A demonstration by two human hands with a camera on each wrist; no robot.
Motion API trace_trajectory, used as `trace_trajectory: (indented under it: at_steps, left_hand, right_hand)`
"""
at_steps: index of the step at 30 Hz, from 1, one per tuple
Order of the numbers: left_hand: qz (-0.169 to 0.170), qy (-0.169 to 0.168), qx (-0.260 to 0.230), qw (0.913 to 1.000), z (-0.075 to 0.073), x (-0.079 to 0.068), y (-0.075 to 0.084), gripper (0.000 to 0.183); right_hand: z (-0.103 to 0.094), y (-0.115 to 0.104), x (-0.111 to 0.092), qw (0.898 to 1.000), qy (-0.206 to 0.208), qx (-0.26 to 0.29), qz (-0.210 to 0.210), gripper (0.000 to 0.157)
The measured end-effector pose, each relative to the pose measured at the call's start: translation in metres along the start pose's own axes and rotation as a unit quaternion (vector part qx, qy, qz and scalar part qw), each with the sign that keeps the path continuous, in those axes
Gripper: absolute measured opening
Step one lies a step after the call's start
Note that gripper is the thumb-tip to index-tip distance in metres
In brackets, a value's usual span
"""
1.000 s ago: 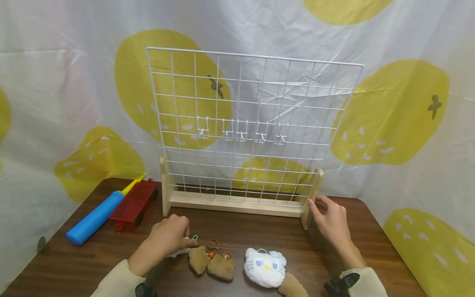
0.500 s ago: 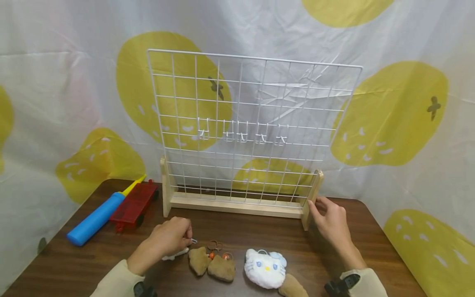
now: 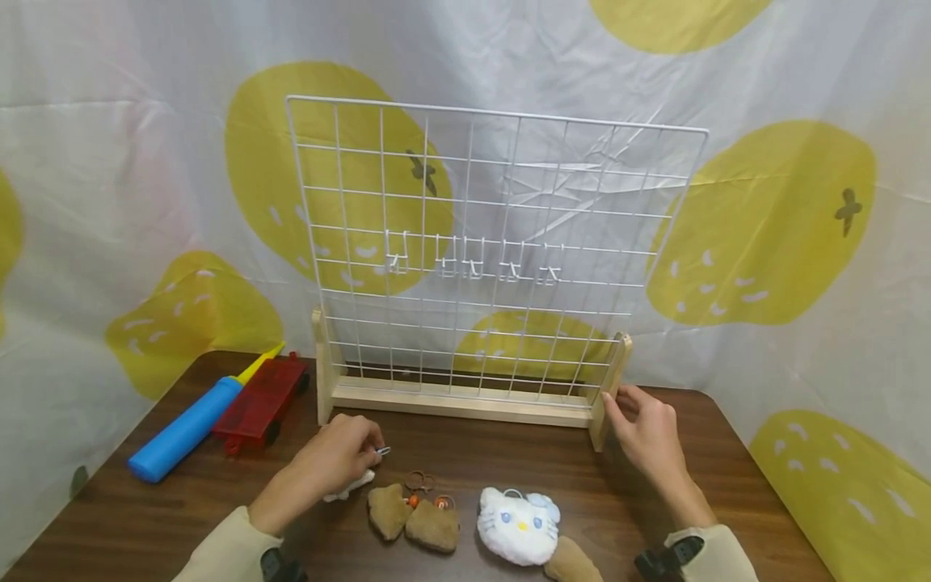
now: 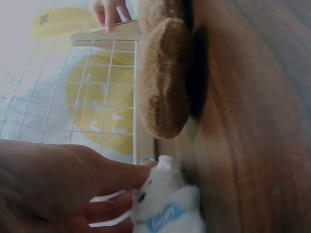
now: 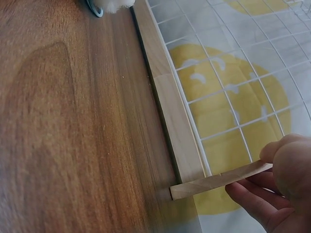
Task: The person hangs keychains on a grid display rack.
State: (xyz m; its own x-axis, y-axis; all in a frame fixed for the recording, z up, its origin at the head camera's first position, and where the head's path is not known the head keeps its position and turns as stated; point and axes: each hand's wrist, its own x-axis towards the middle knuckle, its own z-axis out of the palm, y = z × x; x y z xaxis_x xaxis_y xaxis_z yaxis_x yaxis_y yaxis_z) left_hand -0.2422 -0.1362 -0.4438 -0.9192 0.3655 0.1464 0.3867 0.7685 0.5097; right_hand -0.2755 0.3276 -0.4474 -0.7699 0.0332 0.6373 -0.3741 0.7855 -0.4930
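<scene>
In the left wrist view, a small white plush keychain (image 4: 167, 208) with a blue lettered band and dark eyes is at the fingertips of my left hand (image 3: 338, 451). Thumb and fingers pinch it near its silver clasp (image 3: 383, 450), which pokes out beyond the fingertips in the head view. My right hand (image 3: 647, 424) grips the right wooden upright (image 5: 218, 181) of a stand between thumb and fingers. The stand carries a white wire grid (image 3: 480, 202) on a wooden base bar (image 3: 465, 403). Several white hooks (image 3: 473, 267) hang in a row across the grid.
Brown plush charms (image 3: 432, 524) with rings lie right of my left hand. A white cat-face plush (image 3: 519, 529) and another brown plush (image 3: 572, 560) lie front centre. A blue pump (image 3: 185, 428) and a red toy wagon (image 3: 262, 400) occupy the table's left side.
My left hand first drew back slightly, then moved up and forward with the white plush keychain, clasp now higher in view. The right hand keeps its hold on the upright.
</scene>
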Motion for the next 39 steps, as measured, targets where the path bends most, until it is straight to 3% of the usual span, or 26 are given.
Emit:
trace_trajectory:
  at_steps: [9, 13, 19, 27, 33, 39]
  left_hand:
    - [0.063, 0.091, -0.007, 0.9938, -0.016, 0.018, 0.003, 0.005]
    - [0.068, 0.132, -0.021, 0.9886, -0.031, 0.026, 0.009, 0.006]
    - [0.075, 0.215, -0.066, 0.9716, -0.055, 0.036, 0.024, 0.012]
    - [0.101, 0.297, -0.175, 0.9334, -0.071, 0.054, 0.05, 0.017]
    - [0.111, 0.32, -0.304, 0.8903, -0.078, 0.065, 0.068, 0.019]
    - [0.105, 0.345, -0.391, 0.8472, -0.089, 0.069, 0.083, 0.023]
  right_hand:
    - [0.001, -0.002, 0.0, 1.0, 0.002, -0.004, 0.009, 0.017]
    - [0.0, -0.002, -0.001, 1.0, -0.003, -0.003, 0.019, 0.019]
    - [0.001, -0.003, 0.0, 1.0, -0.006, 0.002, 0.023, 0.018]
    - [0.0, -0.001, -0.002, 1.0, 0.003, -0.004, 0.026, 0.017]
    - [0.002, 0.003, -0.003, 1.0, 0.002, -0.012, 0.026, 0.018]
    - [0.003, 0.001, -0.001, 1.0, 0.004, -0.013, 0.023, 0.017]
